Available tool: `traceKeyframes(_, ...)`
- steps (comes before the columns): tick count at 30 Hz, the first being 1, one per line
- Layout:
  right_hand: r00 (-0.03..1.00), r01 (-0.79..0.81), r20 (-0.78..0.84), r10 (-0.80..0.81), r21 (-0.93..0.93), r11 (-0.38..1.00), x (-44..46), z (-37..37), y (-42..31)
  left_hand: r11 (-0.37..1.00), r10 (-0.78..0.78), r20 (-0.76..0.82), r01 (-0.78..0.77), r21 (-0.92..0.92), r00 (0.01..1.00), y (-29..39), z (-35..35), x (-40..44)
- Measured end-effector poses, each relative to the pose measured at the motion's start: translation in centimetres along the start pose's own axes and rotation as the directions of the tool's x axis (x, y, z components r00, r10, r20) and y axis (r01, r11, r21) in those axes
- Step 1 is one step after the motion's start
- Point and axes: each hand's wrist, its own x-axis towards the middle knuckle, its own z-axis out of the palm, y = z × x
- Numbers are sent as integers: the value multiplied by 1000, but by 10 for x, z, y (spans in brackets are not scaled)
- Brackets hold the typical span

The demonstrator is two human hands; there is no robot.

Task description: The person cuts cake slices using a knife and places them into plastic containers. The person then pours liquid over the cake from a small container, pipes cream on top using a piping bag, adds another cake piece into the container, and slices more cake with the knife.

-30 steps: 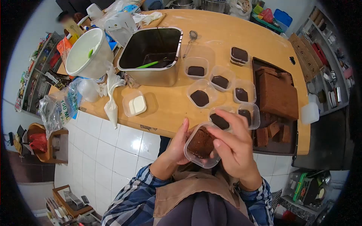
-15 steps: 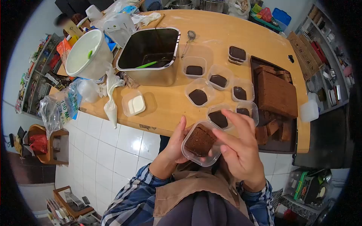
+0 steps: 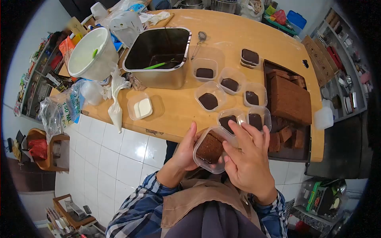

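Cake [image 3: 210, 148]: sat inside clear tub [image 3: 216, 167], held round tub's left wall by left hand [image 3: 184, 151]. Neared at tub's right rim by right hand [image 3: 251, 168]; grip unclear. Judged light, soft, crumbly; best held by tub walls.

Clear smooth plastic cup [image 3: 216, 166], rough matt brown cake [image 3: 210, 148], smooth wood-look table [image 3: 226, 33], glossy floor tiles [image 3: 133, 148]

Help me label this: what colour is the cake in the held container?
The cake is brown, clearest in head view.
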Motion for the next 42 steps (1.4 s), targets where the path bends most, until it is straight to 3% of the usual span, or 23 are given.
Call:
traceKeyframes(4, 999, 13, 50, -12, -20, 1000, -3, -4, -2, 992, -29, -38, 24, -125, 999, -3, -5, 0)
traceKeyframes(7, 997, 9, 75, -6, -51, 999, -3, -5, -3, 996, -1, -239, 24, 91, 971, -3, 6, 2)
traceKeyframes(10, 998, 18, 55, -18, -6, 1000, -4, -14, -3, 1000, -19, 37, 19, 10, 999, -1, 3, 0)
traceKeyframes(22, 998, 57, -19, -57, 23, 998, 0, -14, -7, 990, -34, 99, 47, -130, 995, 0, 2, -2)
traceKeyframes(25, 997, 79, 21, -80, 9, 997, 1, -8, -5, 957, -84, 0, 81, -280, 996, -1, 5, -2)
traceKeyframes(31, 996, 86, -7, -85, 54, 995, 6, -11, -5, 958, -70, 110, 98, -270, 992, -3, 0, 0)
traceKeyframes(40, 995, 76, 54, -83, 129, 989, 11, -8, -2, 976, -100, -4, 97, -193, 995, -4, 4, 1)
traceKeyframes(42, 995, 84, 36, -90, 134, 987, 10, -6, -1, 966, -86, 69, 100, -240, 994, -5, 0, 2)
